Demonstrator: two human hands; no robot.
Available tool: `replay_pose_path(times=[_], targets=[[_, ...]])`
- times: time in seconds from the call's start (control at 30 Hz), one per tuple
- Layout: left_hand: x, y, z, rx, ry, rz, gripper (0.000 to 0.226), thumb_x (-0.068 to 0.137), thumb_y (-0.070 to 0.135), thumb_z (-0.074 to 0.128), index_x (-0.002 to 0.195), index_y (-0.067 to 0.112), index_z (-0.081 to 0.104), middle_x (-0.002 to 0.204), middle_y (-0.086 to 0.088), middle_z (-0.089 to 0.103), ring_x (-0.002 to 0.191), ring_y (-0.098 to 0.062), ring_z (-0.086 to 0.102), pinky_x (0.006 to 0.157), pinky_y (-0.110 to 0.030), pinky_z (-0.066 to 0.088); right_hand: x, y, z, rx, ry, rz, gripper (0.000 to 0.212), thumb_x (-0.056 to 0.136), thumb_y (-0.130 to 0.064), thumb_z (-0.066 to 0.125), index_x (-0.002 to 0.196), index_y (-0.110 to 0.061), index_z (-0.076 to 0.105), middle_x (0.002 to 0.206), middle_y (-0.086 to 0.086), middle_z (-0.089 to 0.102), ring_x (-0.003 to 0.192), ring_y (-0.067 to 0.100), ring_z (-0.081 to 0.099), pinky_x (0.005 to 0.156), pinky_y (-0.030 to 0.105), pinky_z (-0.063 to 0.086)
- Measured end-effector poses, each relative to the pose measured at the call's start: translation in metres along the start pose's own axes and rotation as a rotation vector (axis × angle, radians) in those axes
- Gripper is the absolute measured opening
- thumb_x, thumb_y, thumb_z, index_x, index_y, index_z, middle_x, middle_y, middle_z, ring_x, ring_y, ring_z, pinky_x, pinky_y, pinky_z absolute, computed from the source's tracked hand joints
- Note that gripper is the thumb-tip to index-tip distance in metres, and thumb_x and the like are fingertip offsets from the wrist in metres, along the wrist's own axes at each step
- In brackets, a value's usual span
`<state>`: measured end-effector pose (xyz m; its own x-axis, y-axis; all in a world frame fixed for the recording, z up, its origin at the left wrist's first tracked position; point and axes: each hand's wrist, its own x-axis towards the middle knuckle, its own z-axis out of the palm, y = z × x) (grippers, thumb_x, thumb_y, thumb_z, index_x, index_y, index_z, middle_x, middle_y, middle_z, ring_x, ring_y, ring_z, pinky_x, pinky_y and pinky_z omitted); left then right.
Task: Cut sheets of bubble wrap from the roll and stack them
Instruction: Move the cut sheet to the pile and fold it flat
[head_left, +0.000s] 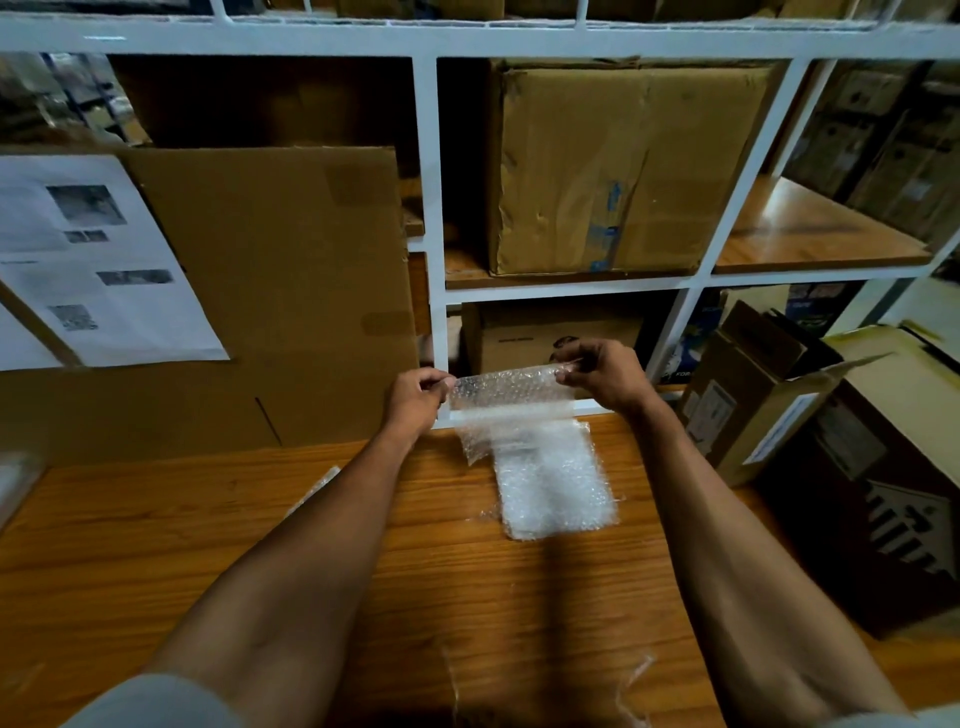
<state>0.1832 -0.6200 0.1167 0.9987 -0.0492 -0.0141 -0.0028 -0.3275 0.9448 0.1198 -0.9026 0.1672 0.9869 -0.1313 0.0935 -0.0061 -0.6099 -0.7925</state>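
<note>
- sheet pinched at 2 top corners by left hand and right hand, above stack.
- step looks like stacking; next, lower it squarely.

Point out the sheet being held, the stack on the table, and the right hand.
held sheet (506, 389): head view, middle of its upper part.
stack (553, 480): head view, centre of top sheet.
right hand (605, 376): head view, back of hand.
</note>
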Motion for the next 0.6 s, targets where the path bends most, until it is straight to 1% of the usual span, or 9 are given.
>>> replay_pose_path(times=[0.1, 0.17, 0.23, 0.33, 0.4, 0.43, 0.5, 0.53, 0.6], targets=[[0.004, -0.002, 0.001, 0.048, -0.025, 0.007, 0.018, 0.098, 0.028, 0.066, 0.108, 0.017, 0.076, 0.101, 0.003, 0.073, 0.097, -0.020, 0.067, 0.092, -0.041, 0.057, 0.002, 0.002, 0.000, -0.091, 0.033, -0.076, 0.021, 0.087, -0.014, 0.083, 0.108, -0.018, 0.080, 0.110, -0.006, 0.076, 0.101, 0.006, 0.069, 0.092, 0.024, 0.056], [0.006, -0.001, 0.002, 0.073, -0.045, 0.013, 0.023, 0.101, 0.032, 0.061, 0.111, 0.016, 0.074, 0.106, 0.004, 0.071, 0.099, -0.018, 0.065, 0.093, -0.037, 0.054, 0.002, 0.003, 0.000, -0.107, 0.047, -0.099, 0.013, 0.089, -0.015, 0.082, 0.102, -0.016, 0.081, 0.105, -0.002, 0.078, 0.099, 0.007, 0.071, 0.091, 0.026, 0.058], [0.006, 0.000, 0.004, 0.080, -0.074, 0.015, 0.029, 0.104, 0.032, 0.055, 0.117, 0.012, 0.072, 0.110, 0.003, 0.067, 0.103, -0.017, 0.061, 0.093, -0.033, 0.049, 0.003, 0.005, 0.001, -0.099, 0.046, -0.101, 0.009, 0.091, -0.017, 0.080, 0.100, -0.016, 0.080, 0.101, -0.003, 0.077, 0.097, 0.007, 0.071, 0.089, 0.029, 0.060], [0.011, -0.004, 0.008, 0.075, -0.130, -0.029, 0.033, 0.106, 0.036, 0.050, 0.119, 0.011, 0.069, 0.114, -0.004, 0.068, 0.105, -0.020, 0.061, 0.097, -0.038, 0.049, 0.008, 0.014, 0.002, -0.069, 0.040, -0.082, 0.006, 0.096, -0.021, 0.074, 0.101, -0.018, 0.078, 0.100, -0.004, 0.076, 0.098, 0.011, 0.072, 0.089, 0.036, 0.061], [0.016, -0.008, 0.013, 0.002, -0.187, -0.101, 0.029, 0.107, 0.037, 0.048, 0.115, 0.016, 0.067, 0.119, -0.012, 0.068, 0.102, -0.023, 0.066, 0.098, -0.046, 0.054, 0.012, 0.019, 0.001, 0.048, 0.020, -0.016, 0.008, 0.100, -0.021, 0.068, 0.103, -0.018, 0.075, 0.103, 0.000, 0.074, 0.100, 0.020, 0.072, 0.089, 0.040, 0.062], [0.018, -0.010, 0.017, -0.072, -0.217, -0.148, 0.028, 0.107, 0.036, 0.048, 0.117, 0.015, 0.064, 0.121, -0.013, 0.065, 0.104, -0.026, 0.068, 0.095, -0.047, 0.057, 0.013, 0.020, 0.001, 0.131, 0.000, 0.024, 0.008, 0.102, -0.019, 0.065, 0.104, -0.017, 0.073, 0.105, 0.003, 0.073, 0.100, 0.025, 0.071, 0.087, 0.043, 0.063], [0.018, -0.010, 0.024, -0.173, -0.250, -0.219, 0.033, 0.107, 0.033, 0.048, 0.128, 0.010, 0.058, 0.118, -0.010, 0.059, 0.107, -0.032, 0.067, 0.084, -0.044, 0.062, 0.013, 0.024, 0.001, 0.278, -0.046, 0.075, 0.008, 0.105, -0.016, 0.061, 0.105, -0.016, 0.068, 0.103, 0.007, 0.066, 0.090, 0.029, 0.067, 0.076, 0.044, 0.065], [0.017, -0.009, 0.027, -0.179, -0.252, -0.236, 0.034, 0.107, 0.033, 0.048, 0.131, 0.010, 0.057, 0.118, -0.009, 0.058, 0.107, -0.032, 0.065, 0.079, -0.042, 0.063, 0.011, 0.026, 0.001, 0.313, -0.059, 0.090, 0.008, 0.106, -0.015, 0.059, 0.107, -0.016, 0.066, 0.101, 0.008, 0.063, 0.084, 0.028, 0.065, 0.069, 0.041, 0.064], [0.017, -0.012, 0.036, -0.167, -0.270, -0.262, 0.033, 0.107, 0.034, 0.046, 0.132, 0.014, 0.056, 0.120, -0.011, 0.062, 0.106, -0.030, 0.065, 0.074, -0.039, 0.062, 0.009, 0.030, 0.002, 0.310, -0.057, 0.131, 0.009, 0.107, -0.015, 0.056, 0.113, -0.013, 0.063, 0.104, 0.011, 0.062, 0.076, 0.025, 0.069, 0.061, 0.034, 0.061]])
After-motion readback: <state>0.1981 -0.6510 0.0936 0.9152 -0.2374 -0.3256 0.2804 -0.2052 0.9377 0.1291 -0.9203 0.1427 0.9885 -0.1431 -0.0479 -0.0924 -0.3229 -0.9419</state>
